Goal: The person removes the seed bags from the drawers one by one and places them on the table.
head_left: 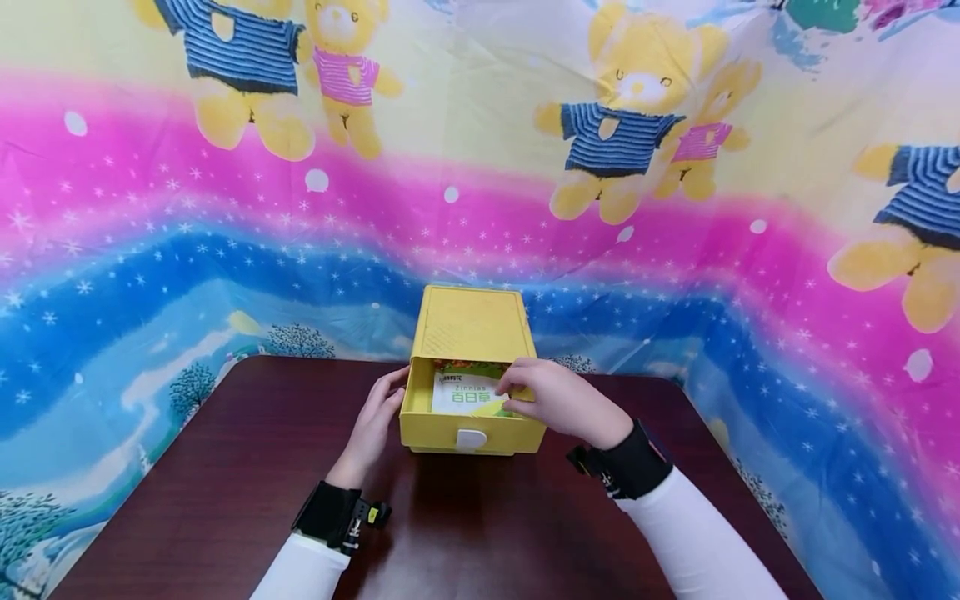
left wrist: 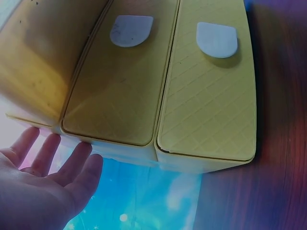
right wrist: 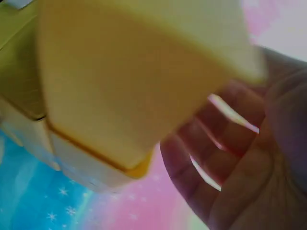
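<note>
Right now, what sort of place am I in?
Probably an indoor tabletop setup, perhaps staged: a teddy-bear-print cloth screens the far side of a dark table, where a yellow drawer unit stands.

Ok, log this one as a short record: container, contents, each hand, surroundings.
Container: yellow drawer cabinet, top drawer pulled out; two lower drawers closed, with white handles
Contents: Zinnias packet lying in the top drawer
Left hand: at the cabinet's left side
Right hand: over the top drawer's right edge, at the packet; grip unclear
Surroundings: dark reddish-brown table, bear-print backdrop
</note>
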Tool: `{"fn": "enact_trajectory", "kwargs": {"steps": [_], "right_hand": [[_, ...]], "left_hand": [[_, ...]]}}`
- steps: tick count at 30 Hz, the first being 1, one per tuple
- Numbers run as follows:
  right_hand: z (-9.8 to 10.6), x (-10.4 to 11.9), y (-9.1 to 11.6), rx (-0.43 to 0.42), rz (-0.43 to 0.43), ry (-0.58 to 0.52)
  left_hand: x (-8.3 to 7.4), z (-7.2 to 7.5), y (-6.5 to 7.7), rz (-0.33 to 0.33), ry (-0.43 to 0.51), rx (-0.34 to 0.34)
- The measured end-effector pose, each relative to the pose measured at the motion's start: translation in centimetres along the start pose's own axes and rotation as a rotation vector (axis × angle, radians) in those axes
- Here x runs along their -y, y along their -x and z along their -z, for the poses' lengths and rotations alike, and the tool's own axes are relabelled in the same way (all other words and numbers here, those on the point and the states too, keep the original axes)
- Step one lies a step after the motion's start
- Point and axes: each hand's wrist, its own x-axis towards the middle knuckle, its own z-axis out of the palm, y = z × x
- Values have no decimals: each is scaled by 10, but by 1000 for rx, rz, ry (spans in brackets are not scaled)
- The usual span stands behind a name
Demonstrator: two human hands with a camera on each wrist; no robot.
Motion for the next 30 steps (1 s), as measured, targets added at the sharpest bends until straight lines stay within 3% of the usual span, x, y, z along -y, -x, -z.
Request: {"fn": "enact_trajectory", "kwargs": {"steps": [5, 13, 20, 30], "right_hand": [[-3, -9, -16, 167, 131, 49], [-2, -12, -32, 279, 154, 4], [-7, -13, -36, 311, 166, 67], [-11, -12, -38, 275, 187, 161]], "left_hand": [[0, 1, 0, 9, 4, 1], [1, 1, -1, 2, 7, 0], [2, 0, -1, -4, 4, 0], [2, 0, -1, -15, 2, -3]]}}
